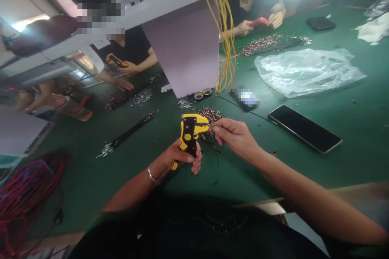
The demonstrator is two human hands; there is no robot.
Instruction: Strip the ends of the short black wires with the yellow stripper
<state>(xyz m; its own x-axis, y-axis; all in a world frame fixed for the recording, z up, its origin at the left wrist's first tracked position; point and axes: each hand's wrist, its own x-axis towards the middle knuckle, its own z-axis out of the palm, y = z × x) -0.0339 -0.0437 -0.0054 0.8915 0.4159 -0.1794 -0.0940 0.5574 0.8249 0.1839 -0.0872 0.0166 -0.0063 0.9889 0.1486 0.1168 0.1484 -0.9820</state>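
My left hand [185,156] is wrapped round the handle of a yellow and black wire stripper [189,135], its jaws facing right. At those jaws, my right hand [232,131] pinches a short, thin wire; most of it is hidden by the fingers and the tool. Behind and below the jaws lies a heap of short wire pieces [209,113] with copper-coloured ends. A bundle of black wires [130,131] with bared, silvery ends rests on the green table [243,182] to the left of my hands.
A phone [305,128] and a clear plastic bag [306,73] lie at right. Two tape rolls [203,94] sit before a pale panel [188,48], with yellow cables [226,48] hanging beside it. Red cables [30,194] are coiled at left. Other people work across the table.
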